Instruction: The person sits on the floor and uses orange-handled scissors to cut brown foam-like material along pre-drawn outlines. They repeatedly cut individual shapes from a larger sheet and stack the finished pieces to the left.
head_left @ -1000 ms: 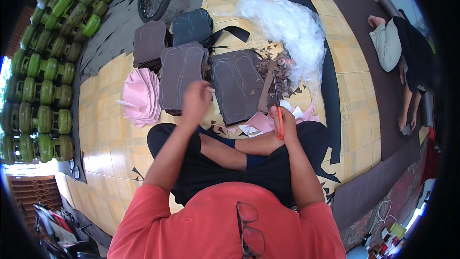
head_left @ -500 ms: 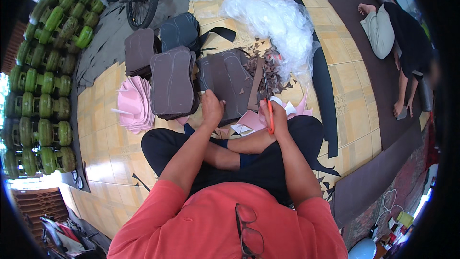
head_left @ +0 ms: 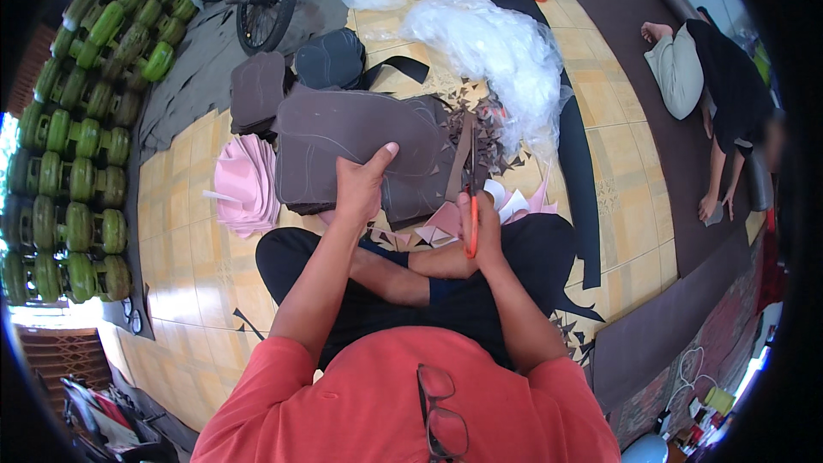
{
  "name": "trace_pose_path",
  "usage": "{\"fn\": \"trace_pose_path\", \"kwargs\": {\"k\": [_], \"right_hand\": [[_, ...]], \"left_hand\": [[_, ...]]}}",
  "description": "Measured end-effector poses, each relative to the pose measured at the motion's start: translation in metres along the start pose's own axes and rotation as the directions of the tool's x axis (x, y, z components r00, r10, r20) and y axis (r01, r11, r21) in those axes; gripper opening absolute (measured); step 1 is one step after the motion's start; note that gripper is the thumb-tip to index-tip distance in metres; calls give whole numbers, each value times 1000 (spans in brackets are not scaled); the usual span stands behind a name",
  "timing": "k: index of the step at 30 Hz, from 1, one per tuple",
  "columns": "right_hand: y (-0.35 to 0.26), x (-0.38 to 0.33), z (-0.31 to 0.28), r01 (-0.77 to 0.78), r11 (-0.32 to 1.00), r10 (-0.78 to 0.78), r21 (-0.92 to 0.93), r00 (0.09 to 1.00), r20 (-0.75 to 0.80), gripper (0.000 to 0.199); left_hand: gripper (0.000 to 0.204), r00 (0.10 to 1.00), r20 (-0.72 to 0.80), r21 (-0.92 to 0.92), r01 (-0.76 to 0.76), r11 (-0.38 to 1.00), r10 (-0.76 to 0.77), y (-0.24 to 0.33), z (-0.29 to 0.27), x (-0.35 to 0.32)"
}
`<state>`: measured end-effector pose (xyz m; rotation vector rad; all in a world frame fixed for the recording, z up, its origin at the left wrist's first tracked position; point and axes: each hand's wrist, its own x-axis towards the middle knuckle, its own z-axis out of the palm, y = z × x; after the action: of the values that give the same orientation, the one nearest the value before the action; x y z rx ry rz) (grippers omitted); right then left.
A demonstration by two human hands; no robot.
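Observation:
My left hand (head_left: 362,187) grips the near edge of a dark brown sheet (head_left: 343,124), thumb on top, its fingers hidden beneath. Pale curved outlines are drawn on the sheet, which covers much of the stacked brown pieces under it. In my right hand (head_left: 487,230) is a pair of scissors (head_left: 472,219) with orange handles, blades pointing away from me, to the right of the sheet. Small brown offcuts (head_left: 484,124) lie around the blades, and pink and white scraps (head_left: 514,204) lie by the right hand.
Pink pieces (head_left: 244,189) are piled at the left, with brown (head_left: 257,90) and dark grey (head_left: 330,60) stacks behind. Clear plastic (head_left: 489,39) lies ahead. A person (head_left: 729,77) works on brown sheeting at right. Green cylinders (head_left: 73,176) and a bicycle (head_left: 257,0) stand at left.
The left hand has taken hold of a brown sheet, now lying across the front stacks with its thumb on top. The scissors have shifted slightly toward me and left.

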<state>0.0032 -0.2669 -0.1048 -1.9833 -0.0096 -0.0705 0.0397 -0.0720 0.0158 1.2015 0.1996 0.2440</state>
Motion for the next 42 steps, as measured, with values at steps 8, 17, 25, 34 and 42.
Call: {"fn": "trace_pose_path", "kwargs": {"k": [8, 17, 25, 34, 42], "right_hand": [[-80, -9, -3, 108, 989, -115, 101, 991, 67, 31], [-75, 0, -6, 298, 949, -304, 102, 951, 57, 45], [-74, -9, -24, -210, 848, 46, 488, 944, 326, 38], [-100, -24, -25, -327, 750, 80, 575, 908, 412, 22], [-85, -10, -10, 244, 970, -245, 27, 957, 158, 24]], "left_hand": [[29, 998, 5, -53, -68, 996, 68, 15, 9, -20], [29, 999, -12, -16, -29, 999, 29, 21, 7, -22], [43, 975, 195, 139, 84, 987, -110, 21, -26, -13], [45, 995, 95, 14, 39, 999, -40, 34, -37, 0], [42, 963, 230, 221, 92, 971, -144, 58, -24, -23]]}}
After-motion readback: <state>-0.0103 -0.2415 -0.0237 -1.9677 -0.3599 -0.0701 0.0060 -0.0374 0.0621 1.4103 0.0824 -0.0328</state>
